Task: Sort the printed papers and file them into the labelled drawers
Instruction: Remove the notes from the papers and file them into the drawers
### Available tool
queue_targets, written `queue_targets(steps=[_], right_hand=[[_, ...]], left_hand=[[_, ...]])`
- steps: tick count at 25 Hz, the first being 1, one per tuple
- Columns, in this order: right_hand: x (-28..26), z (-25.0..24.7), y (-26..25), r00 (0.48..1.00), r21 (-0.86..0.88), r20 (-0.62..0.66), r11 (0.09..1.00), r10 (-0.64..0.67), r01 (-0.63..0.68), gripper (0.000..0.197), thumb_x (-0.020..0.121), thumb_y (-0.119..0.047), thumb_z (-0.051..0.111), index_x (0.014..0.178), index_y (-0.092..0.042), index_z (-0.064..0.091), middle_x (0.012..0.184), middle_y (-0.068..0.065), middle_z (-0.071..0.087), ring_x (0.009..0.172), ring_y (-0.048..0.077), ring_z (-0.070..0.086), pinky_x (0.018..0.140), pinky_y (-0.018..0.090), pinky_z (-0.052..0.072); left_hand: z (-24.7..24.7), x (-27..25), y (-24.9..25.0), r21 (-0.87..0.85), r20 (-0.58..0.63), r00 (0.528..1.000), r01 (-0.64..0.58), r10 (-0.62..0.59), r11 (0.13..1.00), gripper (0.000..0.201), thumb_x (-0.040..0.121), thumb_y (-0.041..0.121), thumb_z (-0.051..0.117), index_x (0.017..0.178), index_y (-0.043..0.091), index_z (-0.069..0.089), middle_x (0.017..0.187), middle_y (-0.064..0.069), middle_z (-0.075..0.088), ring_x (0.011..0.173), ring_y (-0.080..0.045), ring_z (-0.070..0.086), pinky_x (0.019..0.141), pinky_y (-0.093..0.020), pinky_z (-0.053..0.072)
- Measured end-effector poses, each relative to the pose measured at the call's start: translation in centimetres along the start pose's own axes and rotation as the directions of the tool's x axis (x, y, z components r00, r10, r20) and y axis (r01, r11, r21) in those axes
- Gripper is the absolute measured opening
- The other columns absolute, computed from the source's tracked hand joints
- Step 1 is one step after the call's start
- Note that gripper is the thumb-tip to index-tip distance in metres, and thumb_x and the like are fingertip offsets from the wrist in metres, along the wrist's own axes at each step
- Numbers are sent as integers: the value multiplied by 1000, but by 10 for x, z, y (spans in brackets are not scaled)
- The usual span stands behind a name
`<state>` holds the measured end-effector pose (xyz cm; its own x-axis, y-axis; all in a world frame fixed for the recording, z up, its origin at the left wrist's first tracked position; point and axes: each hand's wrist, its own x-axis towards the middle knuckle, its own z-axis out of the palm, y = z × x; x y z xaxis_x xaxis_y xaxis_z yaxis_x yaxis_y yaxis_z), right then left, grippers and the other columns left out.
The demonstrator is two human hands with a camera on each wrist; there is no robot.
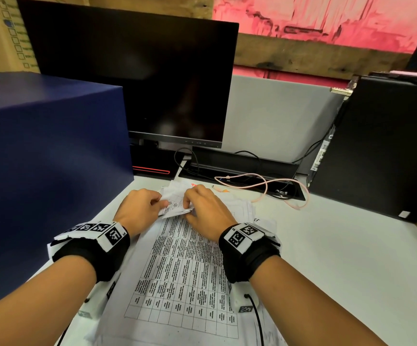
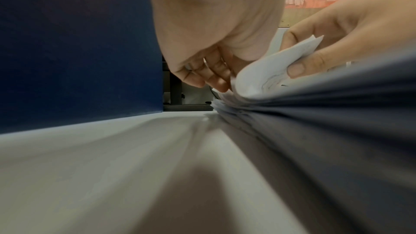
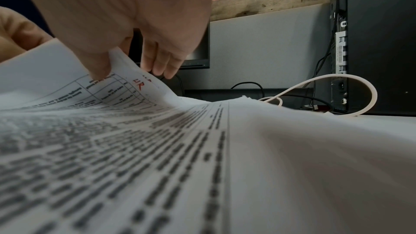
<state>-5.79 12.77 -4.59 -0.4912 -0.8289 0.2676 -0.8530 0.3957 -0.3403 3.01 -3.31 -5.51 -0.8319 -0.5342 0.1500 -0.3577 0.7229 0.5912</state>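
The stack of papers [image 1: 182, 265] lies on the desk [image 1: 339, 245] before the monitor [image 1: 137, 78]; the right hand [image 1: 206, 213] pinches the far edge of the top sheet [image 3: 126, 84], the left hand [image 1: 137, 208] pinches it too; paper is thin, floppy, tears easily; better grip near a corner, lift slowly.

Even indoor light keeps the head view sharp but bowed at its edges, while both wrist views blur heavily up close, with a soft shadow on the worktop [image 2: 78, 157].
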Motion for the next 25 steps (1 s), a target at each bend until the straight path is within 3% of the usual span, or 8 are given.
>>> queue_targets(steps=[4,7,9,14,18,20,22,25], right_hand=[[1,0,2,1000,13,0,1000,10,-10,11,88,-14,60,97,-14,53,143,5,42,133,20,36,102,36,39],[0,-1,-1,1000,68,8,998,12,-12,10,87,-12,60,92,-15,52,105,0,56,97,17,50,78,31,43],[0,-3,-2,999,50,4,998,33,-33,10,86,-13,59,93,-15,52,100,0,57,92,17,49,74,29,42],[0,-4,-4,998,38,20,997,61,-62,20,85,-13,61,100,-15,48,103,4,58,94,23,50,78,37,45],[1,-2,-1,993,-32,98,997,71,-68,38,87,-11,60,124,-20,55,117,5,54,112,22,46,92,34,43],[1,-2,0,994,-57,84,996,66,-62,31,90,-13,58,119,-22,63,113,6,52,112,22,44,89,31,41],[1,-4,0,997,-56,28,996,67,-65,21,89,-14,61,108,-21,67,108,4,52,108,21,44,83,28,38],[1,-6,0,996,-40,-62,997,69,-72,8,85,-16,66,91,-17,60,101,2,57,100,22,50,77,28,37]], left_hand=[[-1,0,0,-28,7,995,-96,96,995,32,92,25,62,61,19,60,58,3,56,55,-15,49,54,-30,42],[-2,-4,2,-79,-4,981,-194,194,978,8,87,22,68,87,30,67,79,8,66,76,-11,60,66,-24,48],[-1,-6,3,-146,-38,971,-240,237,960,16,86,25,69,99,33,67,89,12,65,80,-5,59,67,-15,43],[1,-5,4,-181,61,973,-210,224,961,10,81,29,74,72,30,72,78,9,69,71,-4,61,65,-14,44],[2,-3,2,-289,108,979,-138,175,947,14,75,28,80,67,19,72,72,4,72,63,-1,61,64,-15,48],[4,-3,2,-343,131,980,-99,152,934,22,74,30,80,66,13,69,71,1,72,62,-3,62,64,-18,50],[3,-4,3,-404,170,974,-68,148,912,34,72,43,77,70,10,66,71,1,69,63,-3,61,66,-21,49],[-8,-14,4,-457,239,952,-62,190,887,73,58,82,61,90,17,68,85,10,70,77,3,63,72,-13,44]])
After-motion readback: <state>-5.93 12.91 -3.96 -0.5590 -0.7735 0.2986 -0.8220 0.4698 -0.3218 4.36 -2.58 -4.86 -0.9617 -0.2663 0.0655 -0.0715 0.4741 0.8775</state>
